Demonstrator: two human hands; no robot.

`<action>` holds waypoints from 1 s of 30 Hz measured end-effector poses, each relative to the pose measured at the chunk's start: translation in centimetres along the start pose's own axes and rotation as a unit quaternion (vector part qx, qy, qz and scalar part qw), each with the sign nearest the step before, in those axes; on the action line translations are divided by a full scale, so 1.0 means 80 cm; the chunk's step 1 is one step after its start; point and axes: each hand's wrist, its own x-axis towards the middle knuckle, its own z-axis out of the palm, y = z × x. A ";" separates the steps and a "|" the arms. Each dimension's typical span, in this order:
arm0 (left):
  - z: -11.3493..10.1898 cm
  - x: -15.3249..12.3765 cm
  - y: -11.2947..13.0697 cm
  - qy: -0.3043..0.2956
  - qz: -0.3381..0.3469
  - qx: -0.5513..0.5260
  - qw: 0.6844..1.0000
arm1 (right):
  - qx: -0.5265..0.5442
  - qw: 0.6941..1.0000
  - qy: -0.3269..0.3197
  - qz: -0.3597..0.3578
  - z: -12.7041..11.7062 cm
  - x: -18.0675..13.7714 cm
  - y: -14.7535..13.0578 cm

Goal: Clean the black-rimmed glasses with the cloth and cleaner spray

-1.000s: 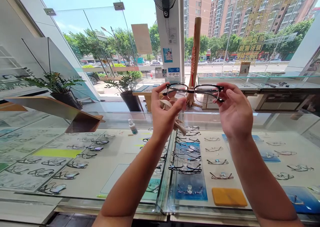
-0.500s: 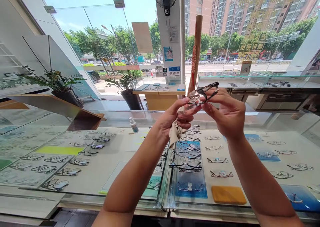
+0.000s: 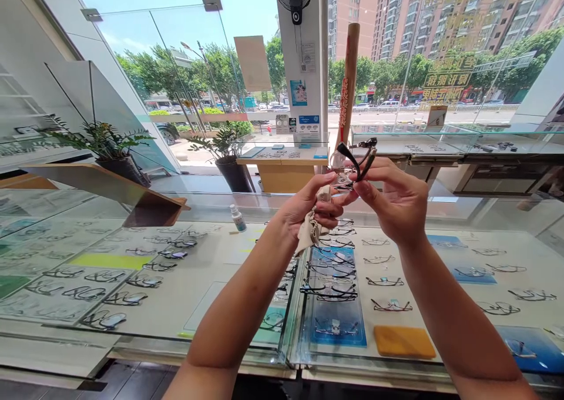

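Note:
Both hands are raised above a glass display counter (image 3: pixel 198 306). My right hand (image 3: pixel 396 203) pinches a pair of black-framed glasses (image 3: pixel 356 159), folded and tilted edge-on to the camera. My left hand (image 3: pixel 311 206) is closed on a beige cleaning cloth (image 3: pixel 311 227); its thumb and fingertips press the cloth against the near lens of the glasses, and the rest of the cloth hangs below the palm. The two hands touch at the fingertips around the frame.
Under the counter glass lie several rows of spectacle frames (image 3: pixel 328 271) on blue and pale trays, plus a yellow pad (image 3: pixel 403 341). A small spray bottle (image 3: pixel 238 218) stands on the counter. Potted plants (image 3: pixel 103 147), a wooden stand (image 3: pixel 145 203) and a pillar with a fan (image 3: pixel 295 0) are beyond.
The glasses were held spread wide at eye level between both hands; now they are folded, turned edge-on and lowered. My left hand has brought the cloth onto the lens.

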 end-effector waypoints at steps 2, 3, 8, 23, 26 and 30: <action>-0.002 0.002 -0.002 0.002 0.001 0.037 0.999 | 0.002 1.000 0.010 -0.009 0.001 0.000 0.000; -0.004 0.003 -0.003 0.004 0.006 0.068 0.998 | 0.002 1.000 0.019 -0.016 0.002 0.000 -0.001; -0.016 -0.013 0.012 0.065 0.129 0.331 0.933 | -0.014 0.998 0.060 -0.028 -0.001 0.001 -0.006; -0.205 -0.199 0.139 -0.035 0.496 0.534 0.684 | -0.189 0.940 -0.282 0.026 0.077 -0.051 0.076; -0.205 -0.221 0.114 -0.102 0.538 0.512 0.662 | -0.294 0.846 -0.439 0.061 0.125 -0.060 0.107; -0.178 -0.247 0.080 -0.324 0.472 0.498 0.651 | -0.335 0.770 -0.540 0.056 0.186 -0.069 0.143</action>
